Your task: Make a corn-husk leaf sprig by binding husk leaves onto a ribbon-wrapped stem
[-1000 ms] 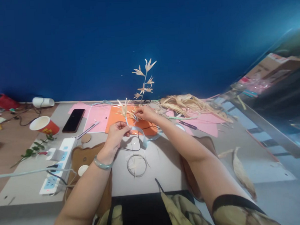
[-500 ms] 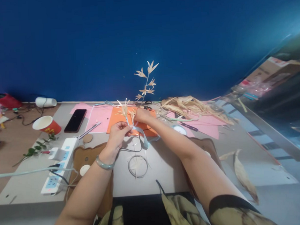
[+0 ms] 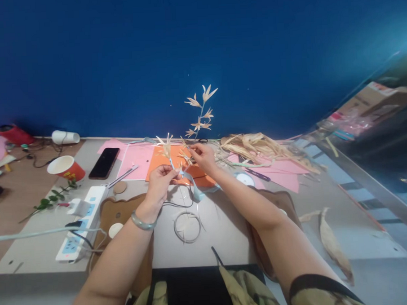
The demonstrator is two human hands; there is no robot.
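My left hand (image 3: 161, 183) is closed, thumb and fingers pinching a flower stem (image 3: 172, 163) wrapped in light blue tape. A pale dried-husk flower (image 3: 166, 149) tops that stem, above the hand. Close by on the right, my right hand (image 3: 204, 158) has its thumb and forefinger pinched at the petals of a smaller husk flower (image 3: 186, 157). From beside the left fingertips a light blue tape strip (image 3: 195, 189) hangs down and curls to the right. Behind the hands, a finished-looking spray of husk flowers (image 3: 201, 112) stands upright against the blue wall.
Orange paper (image 3: 153, 166) lies under the hands. A heap of dried husks (image 3: 253, 146), a pen-like dark tool (image 3: 258, 174) and a white roll (image 3: 245, 179) lie right. A wire coil (image 3: 188, 240) is in front. Left are a phone (image 3: 104, 163), paper cup (image 3: 67, 167) and power strip (image 3: 81, 225).
My right hand has shifted a little to the right, its fingers now showing at the smaller flower's petals. The tape strip swings lower and rightward. My left hand stays in place.
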